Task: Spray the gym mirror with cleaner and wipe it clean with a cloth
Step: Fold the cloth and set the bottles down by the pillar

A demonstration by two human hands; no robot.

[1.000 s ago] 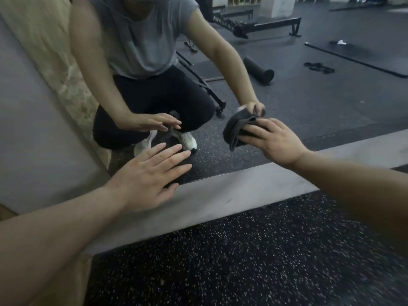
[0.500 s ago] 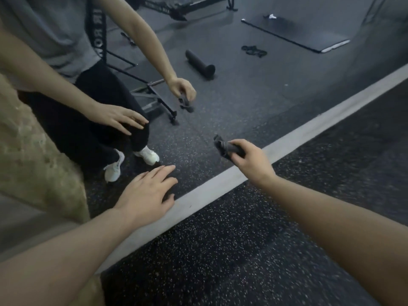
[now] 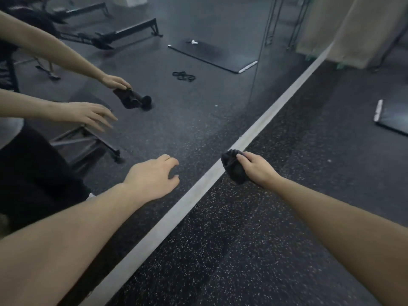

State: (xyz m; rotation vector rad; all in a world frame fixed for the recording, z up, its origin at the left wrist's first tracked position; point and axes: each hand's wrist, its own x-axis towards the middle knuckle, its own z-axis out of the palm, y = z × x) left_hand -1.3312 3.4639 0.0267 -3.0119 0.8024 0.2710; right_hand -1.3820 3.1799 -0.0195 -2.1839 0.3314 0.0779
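Observation:
The gym mirror [image 3: 198,111] fills the upper left and meets the floor along a pale strip [image 3: 254,133]. My right hand [image 3: 257,167] grips a bunched dark grey cloth [image 3: 234,166] just off the glass, above the strip. My left hand [image 3: 154,175] hovers near the lower part of the mirror with its fingers loosely curled and holds nothing. Both hands and the cloth show again as reflections in the glass at upper left. No spray bottle is in view.
Black speckled rubber floor [image 3: 242,239] runs below the mirror. A dark mat [image 3: 393,115] lies on the floor at the right, and a beige curtain [image 3: 364,29] hangs at upper right. The glass reflects a rowing machine, a foam roller, a mat and black bands.
My right hand has pulled the cloth off the glass and bunched it, moving right along the base strip. The view has swung right, and my left hand's fingers have gone from straight to loosely curled.

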